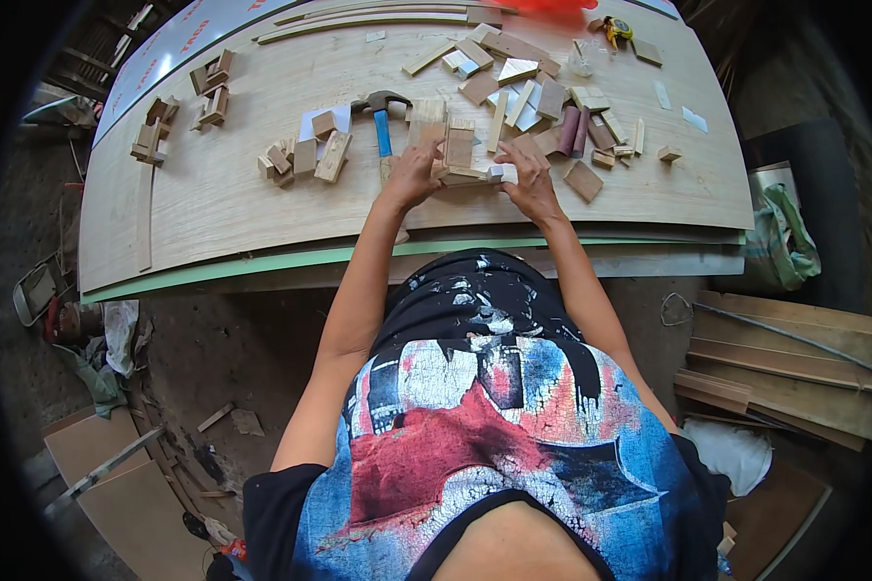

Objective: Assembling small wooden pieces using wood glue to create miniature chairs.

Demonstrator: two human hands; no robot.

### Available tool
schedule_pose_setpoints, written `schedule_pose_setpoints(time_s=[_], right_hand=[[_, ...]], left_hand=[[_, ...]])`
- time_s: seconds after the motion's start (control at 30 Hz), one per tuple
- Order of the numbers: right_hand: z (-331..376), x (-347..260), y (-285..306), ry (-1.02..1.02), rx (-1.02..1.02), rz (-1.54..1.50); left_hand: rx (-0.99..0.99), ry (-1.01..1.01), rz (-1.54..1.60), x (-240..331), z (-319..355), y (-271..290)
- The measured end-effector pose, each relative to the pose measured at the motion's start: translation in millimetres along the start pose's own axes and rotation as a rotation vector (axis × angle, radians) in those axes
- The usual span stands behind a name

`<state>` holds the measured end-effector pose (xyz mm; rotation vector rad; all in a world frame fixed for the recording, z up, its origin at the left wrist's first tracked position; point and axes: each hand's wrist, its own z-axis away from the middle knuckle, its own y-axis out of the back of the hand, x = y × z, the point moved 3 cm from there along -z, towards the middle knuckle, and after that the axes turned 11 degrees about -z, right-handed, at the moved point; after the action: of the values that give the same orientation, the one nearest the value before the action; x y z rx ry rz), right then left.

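Note:
My left hand (pixel 414 176) grips the left side of a small assembly of wooden blocks (pixel 460 147) near the table's front edge. At its right end my right hand (pixel 531 186) has its fingers curled round a small white-faced block (pixel 502 173). My fingers hide part of both pieces. Just left of the left hand lies a hammer (pixel 383 131) with a blue handle and a dark claw head. Several loose wooden blocks (pixel 333 157) sit left of the hammer. To the right of my right hand lies a flat wooden block (pixel 582 181).
Offcuts and a dark red cylinder pair (pixel 573 131) crowd the table's right half. A yellow tape measure (pixel 617 35) lies at the back right. Small joined wooden pieces (pixel 213 105) stand at left, near a long strip (pixel 145 218). Boards (pixel 785 349) are stacked on the floor at right.

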<state>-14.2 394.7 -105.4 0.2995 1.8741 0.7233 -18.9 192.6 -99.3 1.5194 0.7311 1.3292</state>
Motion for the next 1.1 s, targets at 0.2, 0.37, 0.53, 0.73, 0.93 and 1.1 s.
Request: schedule_pose_setpoints(time_s=[0.2,0.37,0.53,0.73,0.93,1.1], right_hand=[[1,10,-13,-0.041,0.020,-0.022],[1,10,-14,-0.028,0.042,-0.013],[1,10,-16,-0.029,0.056,-0.027],[0,9,-16,0.030,0.080,-0.055],[0,12,-17,0.027,0.086,0.018],[-1,14,-18,0.008,0.080,0.049]], left_hand=[[0.044,-0.075,0.094,-8,1,-12],[0.083,-0.061,0.141,-20,3,-26],[0.107,-0.065,0.163,-22,2,-32],[0.100,-0.059,0.155,-21,2,-33],[0.080,-0.047,0.076,-20,1,-34],[0.107,-0.070,0.056,-19,1,-33]])
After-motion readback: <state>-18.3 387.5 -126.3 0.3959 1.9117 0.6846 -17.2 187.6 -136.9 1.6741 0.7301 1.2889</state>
